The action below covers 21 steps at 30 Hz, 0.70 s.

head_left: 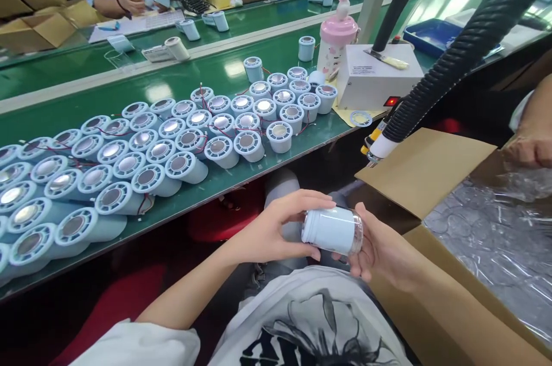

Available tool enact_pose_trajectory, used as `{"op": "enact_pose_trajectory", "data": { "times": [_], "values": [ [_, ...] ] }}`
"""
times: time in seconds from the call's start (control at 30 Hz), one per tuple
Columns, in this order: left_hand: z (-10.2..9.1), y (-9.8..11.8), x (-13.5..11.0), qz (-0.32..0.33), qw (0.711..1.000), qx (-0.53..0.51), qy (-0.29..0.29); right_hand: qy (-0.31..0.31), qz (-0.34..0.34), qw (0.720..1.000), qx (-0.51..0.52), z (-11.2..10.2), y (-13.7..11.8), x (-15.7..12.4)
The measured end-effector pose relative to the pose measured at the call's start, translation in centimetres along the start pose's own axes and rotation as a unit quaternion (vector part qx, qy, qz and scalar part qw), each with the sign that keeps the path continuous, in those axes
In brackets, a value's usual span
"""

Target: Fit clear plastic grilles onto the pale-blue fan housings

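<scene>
A pale blue cylinder part point(330, 230) with a clear cap on its right end lies sideways between both hands, above my lap. My left hand point(276, 228) curls around its left end, fingers over the top. My right hand point(382, 248) cups the capped end from below and the right. Both hands grip it together. On the green bench point(215, 75) in front of me lie several rows of the same pale blue cylinders point(172, 141), metal discs facing up, some with red wires.
A cardboard box point(431, 170) lined with clear plastic stands open at my right. A black ribbed hose point(461, 49) hangs down by a white machine box point(375, 78) and a pink bottle point(336, 38). Another person's hand point(528, 150) rests at the box's far right. Co-workers sit across the bench.
</scene>
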<state>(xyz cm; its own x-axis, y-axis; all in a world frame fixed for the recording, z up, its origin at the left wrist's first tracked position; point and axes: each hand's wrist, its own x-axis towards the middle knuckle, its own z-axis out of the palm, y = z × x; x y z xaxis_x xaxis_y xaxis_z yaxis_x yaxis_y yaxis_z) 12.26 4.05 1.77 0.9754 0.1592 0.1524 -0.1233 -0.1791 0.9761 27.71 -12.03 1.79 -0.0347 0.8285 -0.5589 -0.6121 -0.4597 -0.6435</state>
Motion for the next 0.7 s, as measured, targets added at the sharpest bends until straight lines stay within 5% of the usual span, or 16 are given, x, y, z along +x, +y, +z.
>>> {"op": "enact_pose_trajectory", "data": {
  "times": [0.23, 0.33, 0.37, 0.43, 0.5, 0.53, 0.6, 0.7],
  "values": [
    [0.7, 1.3, -0.5, -0.063, 0.998, -0.011, 0.027, -0.048, 0.039, 0.997, -0.038, 0.0, 0.1, -0.1],
    [1.1, 1.7, -0.7, -0.114, 0.992, -0.044, 0.044, 0.013, -0.118, 0.985, -0.123, -0.6, 1.0, 0.1],
    [1.1, 1.8, -0.8, -0.129, 0.989, -0.057, 0.048, 0.046, -0.204, 0.962, -0.175, -0.8, 1.2, 0.0],
    [1.2, 1.8, -1.1, -0.161, 0.982, -0.088, 0.049, 0.085, -0.371, 0.873, -0.304, -1.4, 1.5, -0.1],
    [1.1, 1.7, -1.2, -0.190, 0.974, -0.116, 0.039, 0.078, -0.465, 0.778, -0.416, -1.7, 1.5, -0.3],
    [1.1, 1.6, -1.3, -0.200, 0.972, -0.120, 0.033, 0.068, -0.477, 0.755, -0.445, -1.8, 1.5, -0.4],
    [1.0, 1.4, -1.4, -0.193, 0.974, -0.112, 0.027, 0.057, -0.444, 0.786, -0.426, -1.8, 1.4, -0.6],
    [0.8, 1.4, -1.4, -0.136, 0.986, -0.090, 0.023, 0.036, -0.325, 0.899, -0.292, -1.4, 1.3, -0.8]
  ]
}}
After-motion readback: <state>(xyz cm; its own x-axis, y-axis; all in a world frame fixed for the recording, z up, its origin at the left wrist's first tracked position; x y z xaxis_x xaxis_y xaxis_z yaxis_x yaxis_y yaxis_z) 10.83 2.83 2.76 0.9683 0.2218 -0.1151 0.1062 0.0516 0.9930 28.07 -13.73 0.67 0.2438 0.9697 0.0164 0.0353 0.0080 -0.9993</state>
